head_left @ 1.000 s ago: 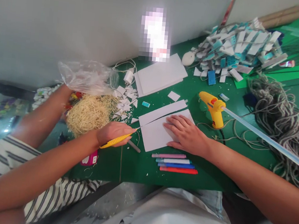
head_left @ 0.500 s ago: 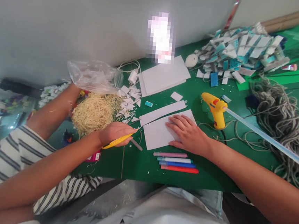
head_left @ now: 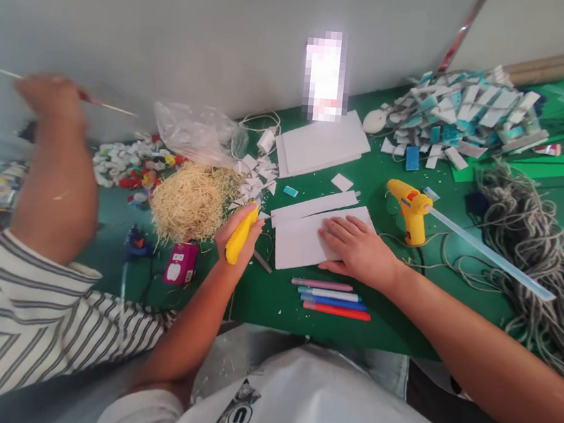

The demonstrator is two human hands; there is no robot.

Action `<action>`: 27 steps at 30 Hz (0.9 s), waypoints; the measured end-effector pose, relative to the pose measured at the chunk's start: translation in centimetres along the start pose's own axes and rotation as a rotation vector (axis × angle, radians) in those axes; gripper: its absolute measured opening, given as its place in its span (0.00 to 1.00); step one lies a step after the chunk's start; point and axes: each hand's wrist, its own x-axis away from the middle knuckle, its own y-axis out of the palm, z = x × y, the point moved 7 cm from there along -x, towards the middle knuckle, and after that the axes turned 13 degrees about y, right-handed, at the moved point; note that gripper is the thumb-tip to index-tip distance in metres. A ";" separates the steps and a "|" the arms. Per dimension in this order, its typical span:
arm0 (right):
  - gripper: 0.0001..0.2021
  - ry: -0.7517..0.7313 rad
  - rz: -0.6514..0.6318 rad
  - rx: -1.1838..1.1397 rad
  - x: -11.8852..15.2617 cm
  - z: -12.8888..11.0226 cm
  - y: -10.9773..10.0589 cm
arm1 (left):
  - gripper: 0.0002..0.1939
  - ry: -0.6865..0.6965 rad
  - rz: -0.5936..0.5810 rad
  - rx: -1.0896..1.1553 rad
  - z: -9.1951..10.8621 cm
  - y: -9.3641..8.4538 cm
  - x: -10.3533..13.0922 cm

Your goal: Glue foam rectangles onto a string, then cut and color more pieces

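My left hand [head_left: 240, 237] is closed round a yellow cutter knife [head_left: 241, 235], held upright beside the left end of the white board. Flat on the larger white board [head_left: 299, 242] lies my right hand [head_left: 351, 242], fingers spread. A narrow white strip [head_left: 314, 208] lies along the board's far edge, with a thin gap between them at the right. Several coloured markers [head_left: 336, 300] rest just in front of the board. A small blue-and-white piece [head_left: 290, 191] and a white scrap [head_left: 342, 182] are behind the strip.
A yellow glue gun [head_left: 413, 213] with a long glue stick and grey cord [head_left: 522, 226] lie right. Shredded straw [head_left: 188, 203], white scraps and a purple box [head_left: 180, 263] are left. Another person's raised hand [head_left: 52, 96] holds a thin stick at far left.
My left hand has turned the knife from slanting to upright and moved up and right. The other person's hand has come out from behind the plastic bag and risen. My right hand stays on the board.
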 end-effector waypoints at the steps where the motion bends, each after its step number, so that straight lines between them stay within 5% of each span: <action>1: 0.29 -0.017 0.046 0.013 0.0 -0.2 -0.5 | 0.21 0.007 0.044 0.011 0.4 -0.1 -0.1; 7: 0.32 0.009 0.134 0.045 0.3 0.0 -1.7 | 0.26 0.122 0.174 0.102 4.0 -1.3 -0.8; 10: 0.32 0.030 0.127 0.044 0.3 0.3 -1.4 | 0.26 0.073 0.167 0.194 4.9 -0.8 -1.0; 15: 0.30 0.045 0.133 0.054 0.3 0.5 -1.0 | 0.26 -0.128 0.215 0.335 5.1 0.8 -1.0; 22: 0.25 0.078 0.304 0.056 0.5 -0.2 -3.4 | 0.24 -0.121 0.307 0.335 5.2 0.8 -1.7; 27: 0.15 -0.042 0.456 -0.089 1.4 -1.0 -5.6 | 0.29 -0.039 0.464 0.264 2.8 -0.5 -3.9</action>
